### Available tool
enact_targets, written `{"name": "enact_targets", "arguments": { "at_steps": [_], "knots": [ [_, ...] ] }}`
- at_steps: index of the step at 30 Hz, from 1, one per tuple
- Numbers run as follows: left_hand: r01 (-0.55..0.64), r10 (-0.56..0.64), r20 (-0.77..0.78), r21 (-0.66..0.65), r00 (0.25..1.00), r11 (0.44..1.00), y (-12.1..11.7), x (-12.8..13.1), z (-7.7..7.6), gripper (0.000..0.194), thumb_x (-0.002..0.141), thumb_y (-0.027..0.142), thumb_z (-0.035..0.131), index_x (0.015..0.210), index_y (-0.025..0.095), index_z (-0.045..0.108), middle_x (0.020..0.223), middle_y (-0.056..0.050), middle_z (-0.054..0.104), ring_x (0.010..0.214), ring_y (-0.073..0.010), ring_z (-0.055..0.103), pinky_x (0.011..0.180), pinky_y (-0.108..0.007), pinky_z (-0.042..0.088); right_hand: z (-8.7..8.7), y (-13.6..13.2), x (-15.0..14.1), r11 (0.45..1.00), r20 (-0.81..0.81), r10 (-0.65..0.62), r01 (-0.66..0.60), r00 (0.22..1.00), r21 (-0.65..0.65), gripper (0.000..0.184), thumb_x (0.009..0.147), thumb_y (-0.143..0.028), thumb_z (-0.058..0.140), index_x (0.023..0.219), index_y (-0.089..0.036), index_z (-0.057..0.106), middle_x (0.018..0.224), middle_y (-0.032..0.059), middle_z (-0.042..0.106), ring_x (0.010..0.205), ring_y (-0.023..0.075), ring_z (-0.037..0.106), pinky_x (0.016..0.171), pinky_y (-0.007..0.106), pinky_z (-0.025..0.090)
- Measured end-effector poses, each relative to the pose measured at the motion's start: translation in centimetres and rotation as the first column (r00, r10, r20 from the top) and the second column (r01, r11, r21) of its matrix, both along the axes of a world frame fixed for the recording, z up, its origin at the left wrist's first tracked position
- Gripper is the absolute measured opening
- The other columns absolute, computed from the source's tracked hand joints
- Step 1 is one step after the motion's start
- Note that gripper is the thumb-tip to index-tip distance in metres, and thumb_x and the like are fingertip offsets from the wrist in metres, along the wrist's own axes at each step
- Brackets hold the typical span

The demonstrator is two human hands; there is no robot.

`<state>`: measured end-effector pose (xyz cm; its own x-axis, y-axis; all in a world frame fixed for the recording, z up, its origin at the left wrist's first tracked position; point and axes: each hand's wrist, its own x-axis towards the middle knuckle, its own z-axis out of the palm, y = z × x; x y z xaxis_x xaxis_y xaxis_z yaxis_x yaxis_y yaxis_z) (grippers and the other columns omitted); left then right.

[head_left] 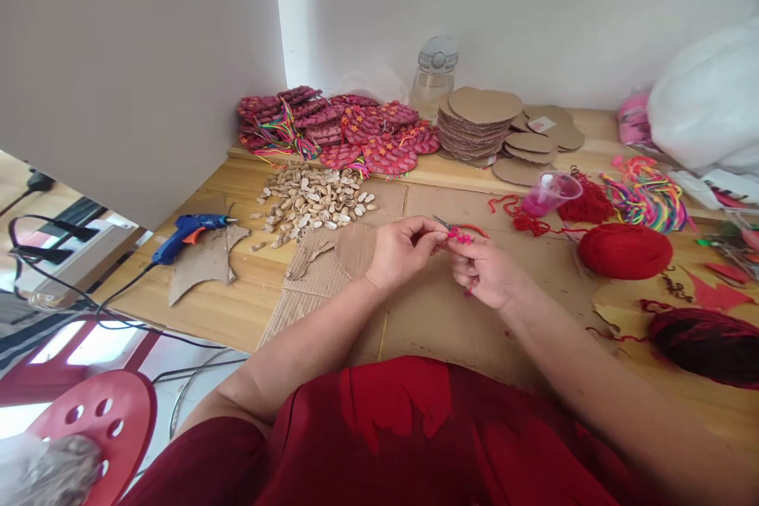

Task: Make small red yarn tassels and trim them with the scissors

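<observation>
Over the cardboard sheet (427, 308), my left hand (403, 253) and my right hand (486, 269) meet at the fingertips. Both pinch a small, knobbly, bright pink piece of yarn (459, 237). A bit of the same pink shows under the curled fingers of my right hand. Just behind the fingers lie scissors with orange handles (474, 230), partly covered by my hands. Right of them, a clear plastic cup (551, 191) with pink contents lies tilted beside loose red yarn (527, 221). A red yarn ball (625, 251) is near my right wrist.
Peanut shells (320, 202) are heaped at left, near a blue glue gun (190, 233) whose cord hangs off the table. Decorated red pieces (356, 126) and stacked cardboard shapes (480, 122) line the back. Multicoloured yarn (649, 194) and a dark red ball (705, 344) lie right.
</observation>
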<state>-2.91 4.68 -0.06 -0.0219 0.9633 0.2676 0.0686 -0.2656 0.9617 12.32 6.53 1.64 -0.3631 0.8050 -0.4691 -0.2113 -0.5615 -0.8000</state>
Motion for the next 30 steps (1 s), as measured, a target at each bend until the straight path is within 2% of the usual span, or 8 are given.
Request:
{"name": "enact_targets", "arguments": {
  "at_steps": [5, 8, 11, 17, 22, 25, 27, 30],
  "knots": [
    [-0.142, 0.203, -0.282, 0.222, 0.938, 0.965, -0.5, -0.1, 0.2, 0.011, 0.085, 0.015, 0.061, 0.086, 0.017, 0.071, 0.082, -0.004, 0.075, 0.074, -0.0133, 0.068, 0.072, -0.025, 0.054, 0.2, -1.4, -0.8, 0.983, -0.171, 0.024, -0.055, 0.985, -0.175, 0.020, 0.069, -0.023, 0.073, 0.077, -0.017, 0.056, 0.047, -0.0110, 0.038, 0.037, 0.0018, 0.017, 0.036, 0.018, 0.010],
    [-0.155, 0.274, -0.357, 0.329, 0.893, 0.932, -0.6, -0.2, 0.2, 0.012, 0.085, 0.012, 0.061, 0.087, 0.017, 0.071, 0.085, -0.004, 0.075, 0.077, -0.0133, 0.068, 0.076, -0.026, 0.054, 0.5, -1.9, -0.8, 0.991, -0.176, 0.017, -0.040, 0.984, -0.126, 0.020, 0.069, -0.024, 0.073, 0.076, -0.016, 0.056, 0.046, -0.0113, 0.037, 0.037, 0.0013, 0.018, 0.036, 0.017, 0.012],
    [-0.126, 0.245, -0.342, 0.335, 0.907, 0.934, -0.5, -0.2, 0.3, 0.010, 0.086, 0.013, 0.061, 0.087, 0.017, 0.070, 0.084, -0.004, 0.075, 0.077, -0.0130, 0.068, 0.075, -0.025, 0.053, 0.6, -2.1, -0.6, 1.000, -0.072, 0.018, -0.017, 0.997, 0.010, 0.021, 0.069, -0.027, 0.075, 0.076, -0.017, 0.057, 0.047, -0.0102, 0.039, 0.037, 0.0019, 0.022, 0.036, 0.017, 0.014],
    [-0.088, 0.152, -0.296, 0.219, 0.943, 0.972, -0.6, -0.1, 0.8, 0.011, 0.088, 0.020, 0.060, 0.090, 0.018, 0.071, 0.087, -0.005, 0.074, 0.077, -0.0142, 0.067, 0.074, -0.026, 0.051, 0.4, -1.7, -0.2, 0.918, 0.128, -0.183, 0.123, 0.975, 0.377, 0.026, 0.071, -0.038, 0.078, 0.083, -0.019, 0.064, 0.076, 0.0007, 0.064, 0.060, 0.0095, 0.055, 0.050, 0.021, 0.042],
    [-0.078, 0.113, -0.268, 0.139, 0.957, 0.987, -0.7, 0.2, 0.7, 0.010, 0.086, 0.023, 0.062, 0.089, 0.018, 0.071, 0.086, -0.006, 0.073, 0.077, -0.0145, 0.066, 0.073, -0.026, 0.050, 0.0, -1.3, -0.2, 0.803, 0.188, -0.308, 0.148, 0.933, 0.577, 0.020, 0.075, -0.037, 0.074, 0.077, -0.019, 0.064, 0.068, -0.0001, 0.062, 0.059, 0.0111, 0.052, 0.054, 0.025, 0.042],
    [0.046, -0.050, -0.071, -0.068, 0.996, 0.997, -0.4, 0.1, 0.6, 0.014, 0.082, 0.028, 0.066, 0.084, 0.014, 0.069, 0.077, -0.005, 0.070, 0.067, -0.0117, 0.062, 0.065, -0.024, 0.048, -0.2, -1.2, 0.0, 0.670, 0.258, -0.380, 0.072, 0.889, 0.739, 0.014, 0.080, -0.032, 0.070, 0.080, -0.019, 0.066, 0.075, 0.0014, 0.065, 0.065, 0.0127, 0.056, 0.063, 0.027, 0.045],
    [0.191, -0.156, 0.154, -0.241, 0.976, 0.952, -0.2, 0.0, 0.6, 0.019, 0.079, 0.031, 0.069, 0.081, 0.013, 0.067, 0.070, -0.003, 0.067, 0.059, -0.0094, 0.058, 0.059, -0.023, 0.046, -0.4, -1.0, 0.1, 0.610, 0.296, -0.404, 0.014, 0.865, 0.792, 0.011, 0.082, -0.030, 0.067, 0.081, -0.019, 0.066, 0.079, 0.0021, 0.067, 0.067, 0.0131, 0.057, 0.065, 0.028, 0.046],
    [0.313, -0.167, 0.373, -0.373, 0.913, 0.874, -0.1, -0.1, 0.7, 0.022, 0.073, 0.031, 0.073, 0.078, 0.011, 0.065, 0.066, -0.002, 0.064, 0.054, -0.0076, 0.056, 0.056, -0.021, 0.045, -0.6, -0.6, 0.3, 0.625, 0.282, -0.351, -0.001, 0.893, 0.781, 0.012, 0.083, -0.031, 0.067, 0.082, -0.020, 0.064, 0.071, 0.0000, 0.063, 0.061, 0.0116, 0.054, 0.059, 0.026, 0.044]
  ]
}}
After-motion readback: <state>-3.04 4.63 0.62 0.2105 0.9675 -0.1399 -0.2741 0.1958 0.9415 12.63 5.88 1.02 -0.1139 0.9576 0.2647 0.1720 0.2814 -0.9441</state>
